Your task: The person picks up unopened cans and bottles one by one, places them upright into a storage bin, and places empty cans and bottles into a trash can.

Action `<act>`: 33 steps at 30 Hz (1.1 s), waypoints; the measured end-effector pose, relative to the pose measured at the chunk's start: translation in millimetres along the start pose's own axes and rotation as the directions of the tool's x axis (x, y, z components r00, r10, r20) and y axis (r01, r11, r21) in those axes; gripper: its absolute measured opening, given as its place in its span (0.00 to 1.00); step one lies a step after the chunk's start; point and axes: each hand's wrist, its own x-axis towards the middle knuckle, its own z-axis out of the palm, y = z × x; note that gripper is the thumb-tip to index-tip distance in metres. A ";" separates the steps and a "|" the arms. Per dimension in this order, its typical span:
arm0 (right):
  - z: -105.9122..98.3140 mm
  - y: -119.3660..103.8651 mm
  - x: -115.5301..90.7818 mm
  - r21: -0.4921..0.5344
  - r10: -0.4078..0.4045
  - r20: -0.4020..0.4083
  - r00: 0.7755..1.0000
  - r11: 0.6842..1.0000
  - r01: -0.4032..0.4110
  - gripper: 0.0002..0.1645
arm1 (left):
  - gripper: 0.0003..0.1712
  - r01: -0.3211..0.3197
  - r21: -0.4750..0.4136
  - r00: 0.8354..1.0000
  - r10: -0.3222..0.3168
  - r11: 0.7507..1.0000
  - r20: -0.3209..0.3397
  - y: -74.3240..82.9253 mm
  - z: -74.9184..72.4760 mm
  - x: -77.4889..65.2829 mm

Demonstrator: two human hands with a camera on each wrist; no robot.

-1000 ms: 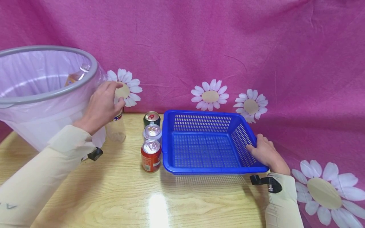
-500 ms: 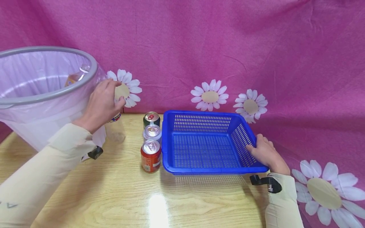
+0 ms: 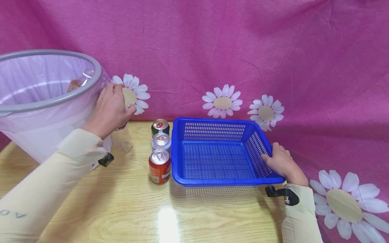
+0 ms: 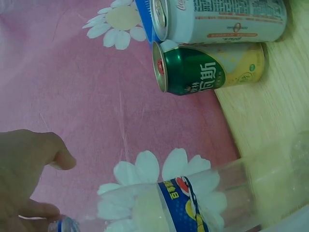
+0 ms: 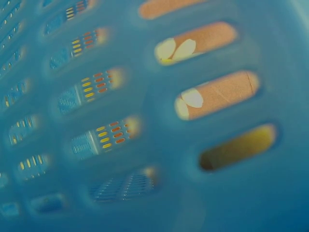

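My left hand (image 3: 110,107) is over the top of a clear plastic bottle (image 3: 122,138) standing on the table beside the bin. In the left wrist view the bottle (image 4: 231,193) has a blue label, and its cap (image 4: 65,224) lies right by the fingers (image 4: 38,210), with the thumb standing apart. My right hand (image 3: 284,163) grips the right rim of a blue plastic basket (image 3: 217,158), thumb inside it. Only the slotted basket wall (image 5: 145,111) fills the right wrist view, and the hand is hidden there.
A bin (image 3: 60,98) with a grey rim and a liner stands at left, with a clear bottle (image 3: 86,77) inside. A red can (image 3: 159,170), a silver can (image 3: 161,141) and a green can (image 3: 160,126) line the basket's left side. Behind hangs a pink flowered cloth (image 3: 182,60).
The fingers of my left hand have drawn in from their more outstretched pose, and the hand has shifted slightly over the bottle. My right hand and the basket stay put.
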 end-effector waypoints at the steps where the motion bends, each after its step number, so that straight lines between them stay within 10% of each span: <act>1: -0.2 0.1 -0.3 0.001 0.003 0.002 1.000 1.000 -0.003 0.35 | 0.39 0.008 0.004 1.000 -0.008 1.000 0.007 0.5 0.5 0.4; 10: -0.2 -2.5 0.6 0.003 0.006 0.002 1.000 1.000 -0.006 0.35 | 0.46 0.081 -0.054 0.996 -0.080 0.995 0.030 -2.2 4.1 0.1; 33: 1.4 0.6 0.3 0.015 -0.001 -0.004 1.000 1.000 0.001 0.35 | 0.47 0.038 -0.300 0.980 -0.094 0.953 -0.176 -7.8 23.5 -8.6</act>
